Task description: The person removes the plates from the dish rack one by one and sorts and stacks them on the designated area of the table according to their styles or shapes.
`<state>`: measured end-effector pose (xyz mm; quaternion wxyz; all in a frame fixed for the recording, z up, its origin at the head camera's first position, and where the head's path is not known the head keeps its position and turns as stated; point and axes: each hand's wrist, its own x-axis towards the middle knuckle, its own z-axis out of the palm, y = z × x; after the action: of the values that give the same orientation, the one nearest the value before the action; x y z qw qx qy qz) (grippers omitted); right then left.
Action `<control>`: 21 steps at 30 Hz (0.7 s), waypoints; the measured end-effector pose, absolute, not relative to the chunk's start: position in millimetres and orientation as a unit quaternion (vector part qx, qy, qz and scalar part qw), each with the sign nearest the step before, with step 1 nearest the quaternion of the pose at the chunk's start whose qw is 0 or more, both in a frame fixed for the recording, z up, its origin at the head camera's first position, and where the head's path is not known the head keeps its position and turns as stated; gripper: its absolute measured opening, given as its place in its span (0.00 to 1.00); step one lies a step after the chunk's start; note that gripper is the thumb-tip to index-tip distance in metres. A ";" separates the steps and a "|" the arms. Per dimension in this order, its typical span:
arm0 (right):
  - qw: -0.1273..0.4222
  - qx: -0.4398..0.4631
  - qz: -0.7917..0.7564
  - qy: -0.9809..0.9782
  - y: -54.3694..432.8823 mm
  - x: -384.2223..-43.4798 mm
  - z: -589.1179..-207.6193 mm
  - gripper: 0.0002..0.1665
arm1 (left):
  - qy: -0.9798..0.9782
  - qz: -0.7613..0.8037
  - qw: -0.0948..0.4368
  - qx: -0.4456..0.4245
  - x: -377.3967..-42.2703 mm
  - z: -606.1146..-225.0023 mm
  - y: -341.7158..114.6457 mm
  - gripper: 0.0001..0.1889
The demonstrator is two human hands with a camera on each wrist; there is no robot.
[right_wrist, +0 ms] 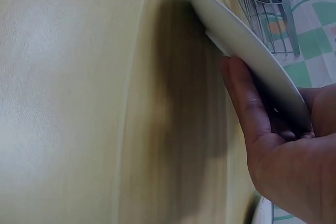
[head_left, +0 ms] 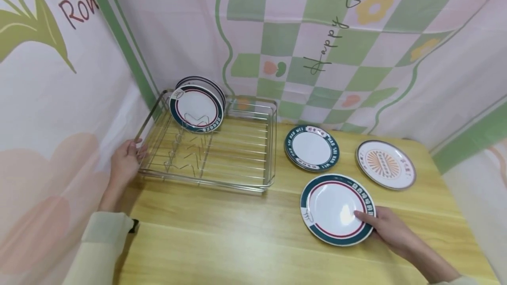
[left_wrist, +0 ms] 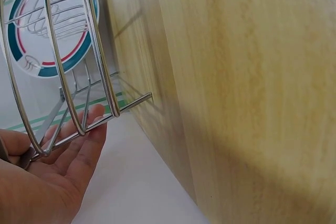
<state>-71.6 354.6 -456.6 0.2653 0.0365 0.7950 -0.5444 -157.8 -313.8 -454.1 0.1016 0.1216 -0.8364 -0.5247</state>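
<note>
A: What carries the items before you?

B: A bench [head_left: 237, 236] of pale yellow wood grain. A green-checked cloth [head_left: 293, 38] with flowers hangs behind its back edge; a floral sheet [head_left: 59, 82] hangs beyond its left edge.

A: How are your hands placed?

B: Your left hand [head_left: 126, 162] grips the left side of the wire rack [head_left: 152, 114], at the bench's back left corner; upright plates [head_left: 196, 109] lean in it. Your right hand [head_left: 390, 230] pinches the large plate [head_left: 336, 210], thumb on its face, fingers beneath, tilted above the bench's right half, over its shadow [right_wrist: 181, 98].

A: What lies beyond?

B: Toward the back edge, stacked plates [head_left: 312, 148]; toward the back right corner, a sunburst plate [head_left: 386, 165].
</note>
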 end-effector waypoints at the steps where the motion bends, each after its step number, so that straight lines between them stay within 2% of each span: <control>1: 0.261 0.039 -0.546 0.795 353.4 -71.5 -458.5 0.25 | -0.837 -0.525 0.101 0.121 -157.7 -454.4 -314.0 0.25; 7: 0.246 0.069 -0.540 0.802 348.3 -72.2 -464.7 0.26 | -0.838 -0.523 0.100 0.117 -158.1 -456.8 -315.9 0.25; 14: 0.223 0.093 -0.509 0.826 344.5 -73.7 -471.2 0.20 | -0.838 -0.523 0.103 0.118 -158.4 -457.9 -316.3 0.25; 21: 0.199 0.125 -0.476 0.847 338.2 -76.8 -473.7 0.24 | -0.839 -0.521 0.103 0.117 -158.7 -459.1 -317.2 0.25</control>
<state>-76.8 338.2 -473.7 0.1993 0.1249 0.8473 -0.4762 -158.7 -317.2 -459.1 0.1027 0.1172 -0.8393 -0.5209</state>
